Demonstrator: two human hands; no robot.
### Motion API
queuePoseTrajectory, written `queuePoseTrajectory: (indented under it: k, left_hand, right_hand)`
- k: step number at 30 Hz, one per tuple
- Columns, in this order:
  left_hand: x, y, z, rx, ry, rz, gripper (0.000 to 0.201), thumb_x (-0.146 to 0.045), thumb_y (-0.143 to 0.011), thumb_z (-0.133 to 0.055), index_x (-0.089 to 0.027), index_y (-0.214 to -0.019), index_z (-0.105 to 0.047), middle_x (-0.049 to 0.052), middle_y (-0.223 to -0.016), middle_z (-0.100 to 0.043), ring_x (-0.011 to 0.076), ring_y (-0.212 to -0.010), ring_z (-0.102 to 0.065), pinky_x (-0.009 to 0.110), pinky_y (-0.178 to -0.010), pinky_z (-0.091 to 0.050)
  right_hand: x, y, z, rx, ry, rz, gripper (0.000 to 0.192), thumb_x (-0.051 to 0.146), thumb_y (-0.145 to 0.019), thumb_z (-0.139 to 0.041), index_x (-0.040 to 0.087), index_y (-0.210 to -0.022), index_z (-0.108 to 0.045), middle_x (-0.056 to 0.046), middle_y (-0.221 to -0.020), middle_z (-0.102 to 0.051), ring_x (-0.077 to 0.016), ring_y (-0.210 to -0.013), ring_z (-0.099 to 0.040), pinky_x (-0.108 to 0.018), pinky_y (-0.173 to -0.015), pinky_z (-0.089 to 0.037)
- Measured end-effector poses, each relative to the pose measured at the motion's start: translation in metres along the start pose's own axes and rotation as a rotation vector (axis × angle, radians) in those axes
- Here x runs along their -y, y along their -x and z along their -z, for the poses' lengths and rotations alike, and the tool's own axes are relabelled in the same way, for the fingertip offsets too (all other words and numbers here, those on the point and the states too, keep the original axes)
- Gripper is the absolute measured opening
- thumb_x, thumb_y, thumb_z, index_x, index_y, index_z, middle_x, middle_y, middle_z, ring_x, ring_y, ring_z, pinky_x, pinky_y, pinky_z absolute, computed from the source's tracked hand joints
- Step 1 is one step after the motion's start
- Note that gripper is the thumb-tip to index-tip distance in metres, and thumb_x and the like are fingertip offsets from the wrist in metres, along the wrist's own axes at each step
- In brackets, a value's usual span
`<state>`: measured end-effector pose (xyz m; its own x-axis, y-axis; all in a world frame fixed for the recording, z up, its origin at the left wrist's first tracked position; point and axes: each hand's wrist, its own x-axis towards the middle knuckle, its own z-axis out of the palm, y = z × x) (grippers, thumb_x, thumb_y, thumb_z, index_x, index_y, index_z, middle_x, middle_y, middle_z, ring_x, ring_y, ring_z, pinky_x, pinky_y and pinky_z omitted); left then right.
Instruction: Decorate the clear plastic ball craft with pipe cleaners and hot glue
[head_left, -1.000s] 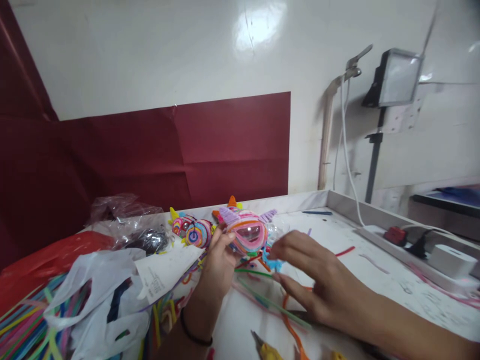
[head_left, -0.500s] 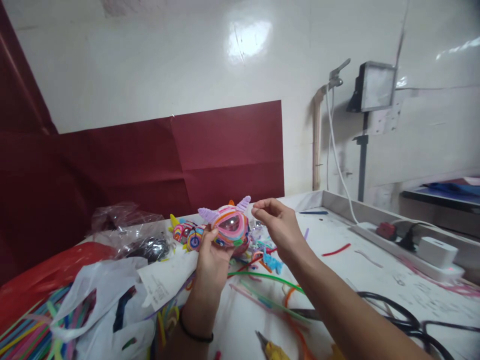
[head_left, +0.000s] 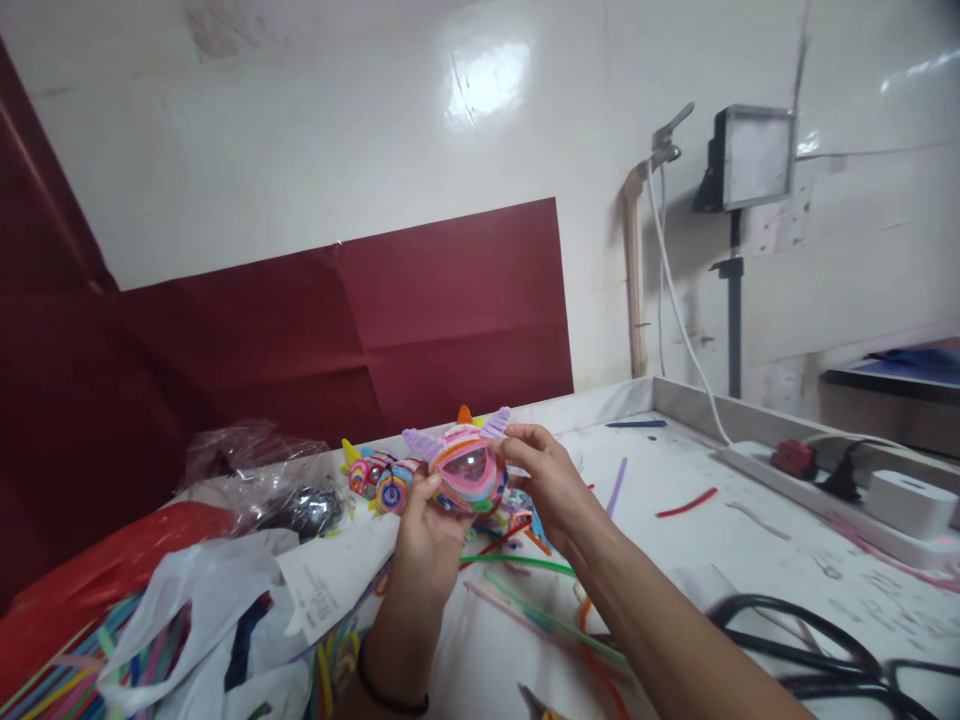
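Left hand (head_left: 424, 525) cups a round ornament (head_left: 465, 470) from below, held above the white table (head_left: 750, 560): fuzzy pipe cleaners coiled in pink, orange and blue bands around a clear domed window, two lilac ribbed horns on top. Right hand (head_left: 551, 480) pinches the right horn between thumb and fingertips. Two smaller coiled ornaments (head_left: 379, 475) lie just behind on the table. Loose pipe cleaners (head_left: 525, 600) sprawl beneath the wrists. Crinkled clear bag (head_left: 262, 480) holds something dark; white plastic bag (head_left: 202, 600) lies over a bundle of coloured stems. Black cable (head_left: 810, 640) loops near the right forearm; raised table rim (head_left: 697, 415) at right.
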<state>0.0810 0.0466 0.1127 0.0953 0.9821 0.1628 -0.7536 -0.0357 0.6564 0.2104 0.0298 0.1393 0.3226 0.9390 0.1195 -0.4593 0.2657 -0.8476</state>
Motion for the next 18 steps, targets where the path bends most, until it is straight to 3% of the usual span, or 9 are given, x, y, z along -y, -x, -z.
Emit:
queuePoseTrajectory:
  k: [9,18]
  left_hand:
    - [0.005,-0.001,0.002,-0.022,-0.05,0.032,0.04,-0.016,-0.07,-0.07,-0.02,-0.11,-0.065,0.004,-0.095,-0.075,0.0205,-0.085,-0.07,0.04,-0.088,-0.057]
    - [0.014,-0.006,0.013,0.018,-0.133,0.032,0.034,-0.015,-0.068,-0.072,-0.02,-0.1,-0.063,0.003,-0.097,-0.073,0.0187,-0.085,-0.068,0.035,-0.084,-0.056]
  right_hand:
    - [-0.012,-0.01,0.013,0.036,-0.005,-0.061,0.038,0.024,-0.053,-0.079,0.022,-0.082,-0.054,0.006,-0.069,-0.061,-0.0131,-0.066,-0.056,-0.026,-0.059,-0.041]
    - [-0.017,-0.023,0.023,0.032,-0.019,-0.237,0.044,0.018,-0.042,-0.079,0.024,-0.074,-0.049,0.007,-0.061,-0.061,-0.013,-0.06,-0.054,-0.026,-0.054,-0.039]
